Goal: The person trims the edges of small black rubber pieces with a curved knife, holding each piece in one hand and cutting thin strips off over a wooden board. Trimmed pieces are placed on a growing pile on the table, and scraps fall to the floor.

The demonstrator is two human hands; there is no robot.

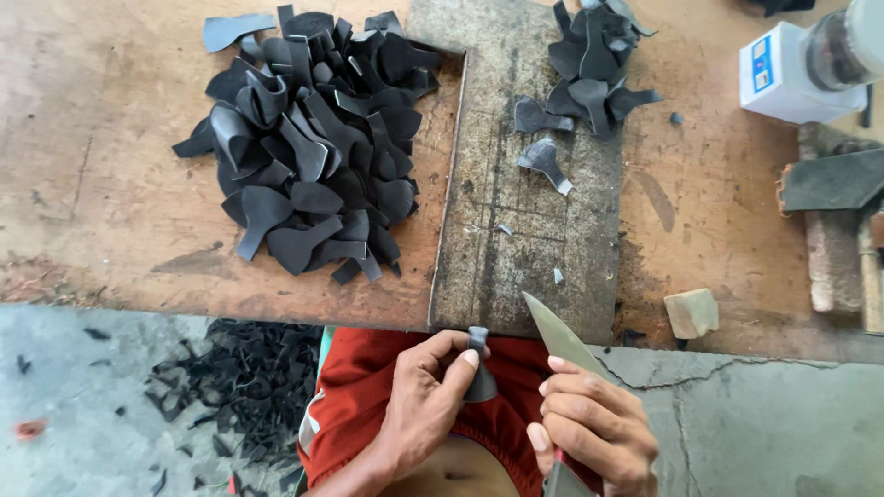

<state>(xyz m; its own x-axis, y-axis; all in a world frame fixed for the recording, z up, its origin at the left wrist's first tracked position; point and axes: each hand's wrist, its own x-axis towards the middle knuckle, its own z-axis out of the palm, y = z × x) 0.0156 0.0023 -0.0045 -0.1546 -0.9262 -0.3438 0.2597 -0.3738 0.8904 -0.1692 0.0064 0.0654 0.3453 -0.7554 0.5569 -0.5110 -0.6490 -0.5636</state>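
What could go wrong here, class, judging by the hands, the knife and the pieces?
1. The knife blade sits close to the left hand pinching a dark piece; a slip may cut fingers.
2. The right hand holds the blade above the lap; it could slip downward.
3. Scraps on the floor might cause slipping.

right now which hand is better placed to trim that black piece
Right. The right hand already grips the knife, blade angled toward the black piece, which the left hand pinches over the grey board's edge.
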